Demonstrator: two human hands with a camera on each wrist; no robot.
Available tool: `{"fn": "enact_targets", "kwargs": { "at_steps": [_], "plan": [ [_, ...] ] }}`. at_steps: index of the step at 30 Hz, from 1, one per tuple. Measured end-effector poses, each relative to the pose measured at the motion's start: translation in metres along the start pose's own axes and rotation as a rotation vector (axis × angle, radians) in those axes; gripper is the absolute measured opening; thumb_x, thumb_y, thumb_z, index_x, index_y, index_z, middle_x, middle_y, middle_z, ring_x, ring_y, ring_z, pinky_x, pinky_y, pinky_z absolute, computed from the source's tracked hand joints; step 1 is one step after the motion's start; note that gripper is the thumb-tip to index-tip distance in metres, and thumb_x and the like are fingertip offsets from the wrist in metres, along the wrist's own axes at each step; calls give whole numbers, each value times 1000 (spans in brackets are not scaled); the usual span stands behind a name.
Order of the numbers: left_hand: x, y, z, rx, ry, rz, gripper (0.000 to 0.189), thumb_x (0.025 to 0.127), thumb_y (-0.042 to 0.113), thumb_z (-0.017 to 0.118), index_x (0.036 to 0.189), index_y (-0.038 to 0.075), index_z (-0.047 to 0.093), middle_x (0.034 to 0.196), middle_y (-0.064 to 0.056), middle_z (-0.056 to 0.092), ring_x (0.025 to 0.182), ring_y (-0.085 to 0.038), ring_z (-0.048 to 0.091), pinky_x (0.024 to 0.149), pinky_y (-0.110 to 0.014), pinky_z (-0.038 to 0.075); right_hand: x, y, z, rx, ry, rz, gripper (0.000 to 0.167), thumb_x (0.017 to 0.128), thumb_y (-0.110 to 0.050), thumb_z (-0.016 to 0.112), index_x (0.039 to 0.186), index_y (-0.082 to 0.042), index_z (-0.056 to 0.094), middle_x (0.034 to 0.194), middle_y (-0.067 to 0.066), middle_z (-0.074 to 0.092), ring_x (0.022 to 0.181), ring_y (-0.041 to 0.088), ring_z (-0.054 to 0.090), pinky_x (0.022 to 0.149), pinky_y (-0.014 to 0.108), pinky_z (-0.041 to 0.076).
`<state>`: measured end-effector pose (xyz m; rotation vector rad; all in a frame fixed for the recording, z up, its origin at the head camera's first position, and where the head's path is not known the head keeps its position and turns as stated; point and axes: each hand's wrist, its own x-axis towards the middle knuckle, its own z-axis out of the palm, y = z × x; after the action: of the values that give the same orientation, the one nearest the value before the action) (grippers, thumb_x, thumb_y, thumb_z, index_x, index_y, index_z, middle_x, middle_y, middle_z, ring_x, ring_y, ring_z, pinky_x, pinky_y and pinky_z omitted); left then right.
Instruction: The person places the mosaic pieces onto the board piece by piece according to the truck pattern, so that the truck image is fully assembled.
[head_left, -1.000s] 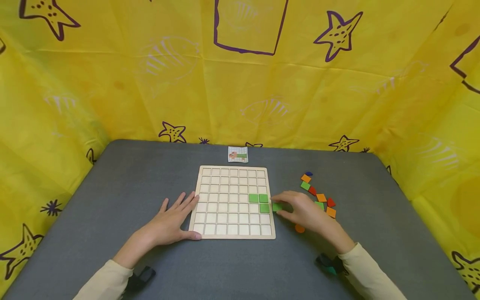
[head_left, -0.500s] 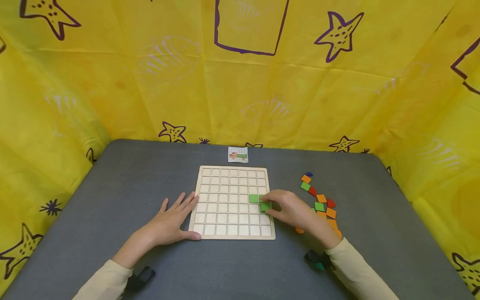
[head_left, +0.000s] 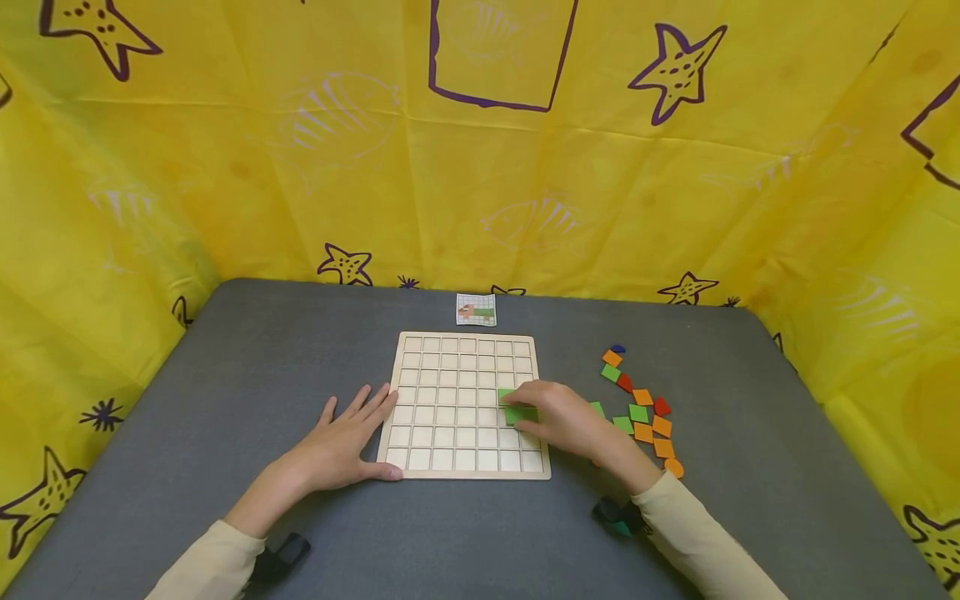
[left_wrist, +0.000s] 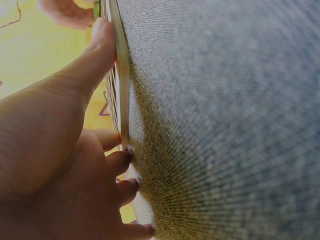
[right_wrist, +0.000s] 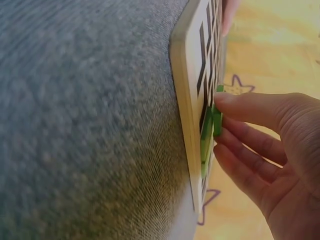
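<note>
A square wooden grid board lies on the grey table. My left hand rests with spread, straight fingers at its left edge, thumb on the near left corner. Over the right part of the board, my right hand pinches a green square tile between thumb and fingers. In the right wrist view that tile stands tilted, close over the grid. Green tiles sit in cells beneath it, at the board's right side. My right fingers partly hide these tiles in the head view.
Right of the board lie several loose tiles: green squares, orange squares, red triangles, an orange round piece and a blue piece. A small picture card lies behind the board. A yellow curtain encloses the table.
My right hand has carried the green tile leftward from beside the board's right edge to over its cells. More of the loose tiles now show. My left hand has stayed in place.
</note>
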<state>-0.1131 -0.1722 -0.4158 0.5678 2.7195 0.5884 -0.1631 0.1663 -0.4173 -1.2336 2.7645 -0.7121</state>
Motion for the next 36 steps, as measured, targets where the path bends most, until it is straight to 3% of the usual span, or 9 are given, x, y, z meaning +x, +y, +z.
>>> {"fn": "enact_targets", "kwargs": {
  "at_steps": [24, 36],
  "plan": [
    [1, -2, 1, 7, 1, 0, 110, 76, 62, 73, 156, 6, 21, 162, -16, 17, 147, -43, 11, 107, -72, 2, 6, -6, 4, -50, -21, 71, 33, 83, -15, 80, 115, -12, 73, 111, -2, 71, 102, 13, 64, 87, 33, 53],
    [1, -2, 2, 1, 9, 15, 109, 77, 61, 73, 156, 5, 22, 161, -18, 19, 147, -45, 12, 107, -73, 2, -3, -6, -7, -64, 11, 60, 36, 81, -11, 81, 116, -10, 72, 110, -1, 71, 99, 14, 65, 84, 33, 54]
  ]
}}
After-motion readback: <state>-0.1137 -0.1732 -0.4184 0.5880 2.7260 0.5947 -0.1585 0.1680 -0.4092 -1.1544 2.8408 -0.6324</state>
